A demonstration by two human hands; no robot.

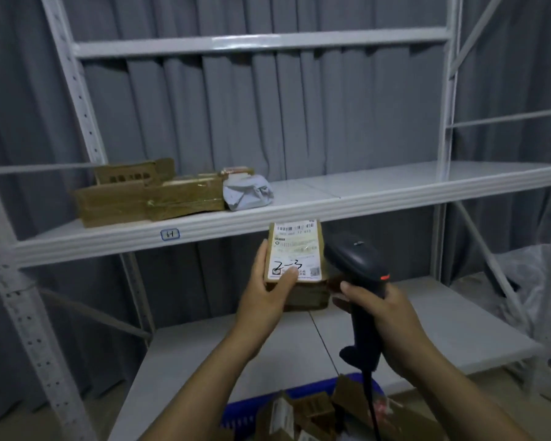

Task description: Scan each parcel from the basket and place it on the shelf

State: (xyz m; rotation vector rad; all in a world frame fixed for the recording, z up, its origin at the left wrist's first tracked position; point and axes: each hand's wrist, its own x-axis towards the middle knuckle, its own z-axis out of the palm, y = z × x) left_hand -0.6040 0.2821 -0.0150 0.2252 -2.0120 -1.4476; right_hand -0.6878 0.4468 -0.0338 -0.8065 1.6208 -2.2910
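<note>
From the head camera, the left hand (269, 292) grips a small brown parcel (296, 265) with its white label facing up, thumb pressed on the label. The right hand (387, 316) clenches the handle of a black scanner (358, 268) just beside the parcel. Both are held in front of the shelf (331, 206), where several parcels (153, 195) lie at the left. The blue basket (315, 405) sits below, holding more boxes.
</note>
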